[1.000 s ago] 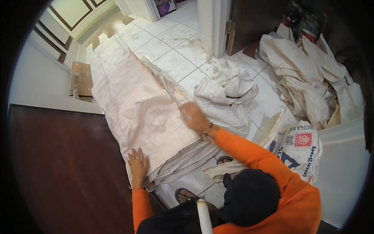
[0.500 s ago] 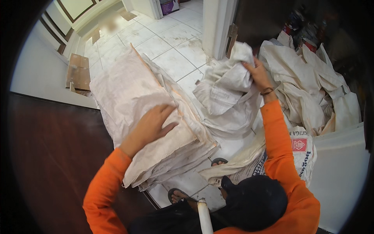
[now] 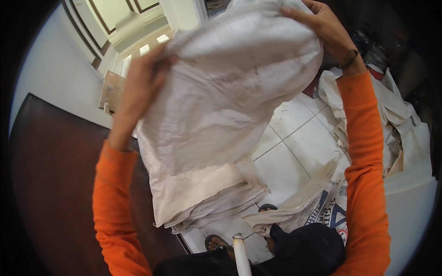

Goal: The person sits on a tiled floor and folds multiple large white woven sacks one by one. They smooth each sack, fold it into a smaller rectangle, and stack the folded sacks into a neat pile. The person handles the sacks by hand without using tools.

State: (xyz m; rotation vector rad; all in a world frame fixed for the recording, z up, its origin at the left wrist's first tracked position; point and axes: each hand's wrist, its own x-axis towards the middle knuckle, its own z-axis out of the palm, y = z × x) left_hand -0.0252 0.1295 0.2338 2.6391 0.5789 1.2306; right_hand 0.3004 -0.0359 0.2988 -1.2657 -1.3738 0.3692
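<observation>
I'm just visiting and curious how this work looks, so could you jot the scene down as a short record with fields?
Held item: white woven sack, spread out, with dark smudges
Right grip: closed on the sack's upper right edge
Left grip: at the sack's left edge; too blurred to tell if closed
Below: stack of flat sacks, partly covered in view; contact unclear
Lower right: printed sack on white floor tiles
Far right: pile of pale sheeting
Left side: dark brown panel

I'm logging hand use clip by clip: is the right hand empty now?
No, the right hand holds up a white sack near its upper right, the thumb pressed on the near face.
</observation>
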